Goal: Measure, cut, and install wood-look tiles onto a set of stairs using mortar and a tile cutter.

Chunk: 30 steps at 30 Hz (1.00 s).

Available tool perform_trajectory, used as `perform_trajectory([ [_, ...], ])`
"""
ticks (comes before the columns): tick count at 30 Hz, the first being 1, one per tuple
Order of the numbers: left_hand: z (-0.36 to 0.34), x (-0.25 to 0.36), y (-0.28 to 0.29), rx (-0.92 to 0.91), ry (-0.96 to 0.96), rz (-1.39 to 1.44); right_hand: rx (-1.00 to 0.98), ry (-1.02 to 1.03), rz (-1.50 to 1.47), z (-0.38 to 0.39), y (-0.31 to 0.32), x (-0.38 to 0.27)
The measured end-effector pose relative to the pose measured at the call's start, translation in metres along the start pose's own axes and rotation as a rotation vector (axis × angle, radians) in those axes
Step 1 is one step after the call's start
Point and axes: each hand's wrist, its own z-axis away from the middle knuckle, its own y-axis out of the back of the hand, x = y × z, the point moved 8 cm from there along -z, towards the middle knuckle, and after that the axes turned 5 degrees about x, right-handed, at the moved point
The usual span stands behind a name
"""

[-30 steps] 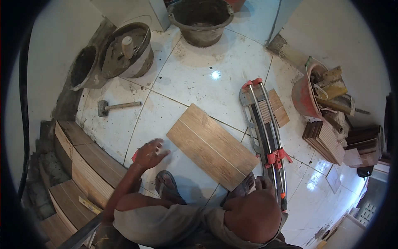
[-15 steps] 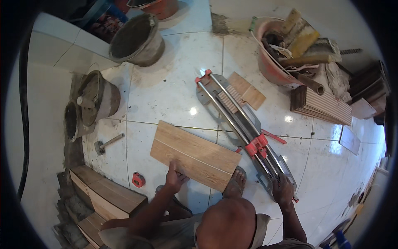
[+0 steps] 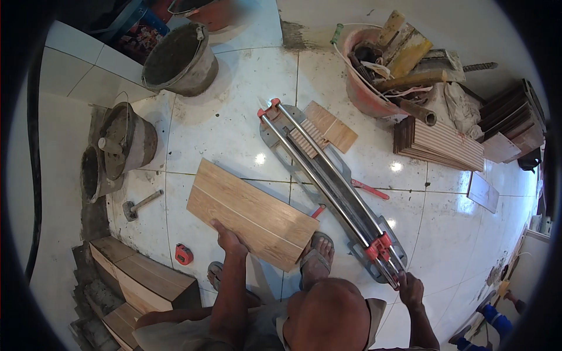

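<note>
Wood-look tile (image 3: 252, 212): beside tile cutter (image 3: 335, 190), edge gripped in my left hand (image 3: 229, 238). Cutter's near end: my right hand (image 3: 410, 290) curled round it. Apparently readying a cut; next calls for seating the tile.

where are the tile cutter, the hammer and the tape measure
Tile cutter (image 3: 332, 190): head view, on the dark bed between its two rails.
Hammer (image 3: 147, 200): head view, on its handle.
Tape measure (image 3: 184, 254): head view, on the middle of its red and black case.
</note>
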Motion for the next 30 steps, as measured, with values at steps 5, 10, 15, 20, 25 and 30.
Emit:
perform_trajectory([
  [5,0.001,0.002,-0.028,-0.077,-0.007,0.048,-0.221,-0.165,0.523,-0.052,0.019,0.007],
  [10,0.021,-0.015,-0.061,-0.185,0.035,0.066,0.394,0.352,0.084,-0.177,0.068,-0.176],
  [15,0.052,-0.04,-0.079,-0.166,0.124,0.008,0.369,0.675,0.022,-0.277,0.027,-0.356],
  [20,0.077,-0.048,-0.087,-0.211,0.102,0.007,0.257,0.825,0.125,-0.298,0.005,-0.409],
  [25,0.079,-0.053,-0.092,-0.239,0.079,-0.015,0.313,0.816,0.124,-0.32,0.011,-0.394],
  [30,0.075,-0.047,-0.092,-0.234,0.035,-0.078,0.686,0.742,0.141,-0.326,0.05,-0.351],
])
